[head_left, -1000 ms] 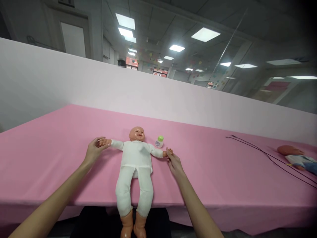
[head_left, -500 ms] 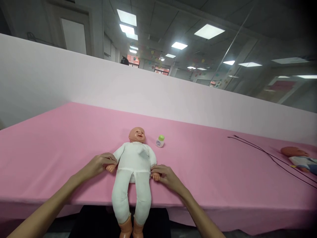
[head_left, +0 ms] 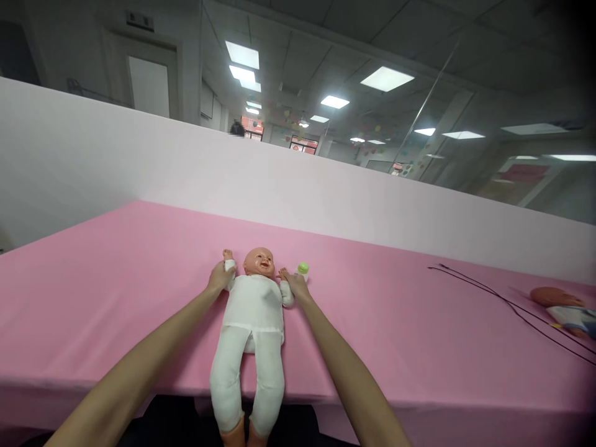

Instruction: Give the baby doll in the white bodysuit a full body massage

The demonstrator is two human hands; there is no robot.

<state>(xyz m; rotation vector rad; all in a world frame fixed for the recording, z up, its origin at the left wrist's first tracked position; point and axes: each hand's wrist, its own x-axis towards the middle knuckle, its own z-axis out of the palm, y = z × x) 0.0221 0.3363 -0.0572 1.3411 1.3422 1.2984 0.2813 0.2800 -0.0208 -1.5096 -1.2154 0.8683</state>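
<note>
A baby doll [head_left: 255,304] in white clothes lies on its back on the pink-covered table [head_left: 395,323], legs toward me and feet past the near edge. Both its arms are bent up beside its head. My left hand [head_left: 218,277] is closed around the doll's forearm on the left, with the doll's small hand showing above. On the other side, my right hand [head_left: 297,285] grips the doll's other forearm by the wrist. Just behind my right hand is a small clear bottle with a green cap [head_left: 303,267], partly hidden by my fingers.
Two thin dark cables [head_left: 493,290] run across the table on the right. Beyond them a second doll [head_left: 561,307] lies at the right edge. A white partition [head_left: 298,192] stands along the back of the table, with a reflective pane above it.
My hands have moved up and away from me, raising the doll's arms from beside its hips to beside its head. My right hand now partly covers the bottle. The view has tilted up slightly.
</note>
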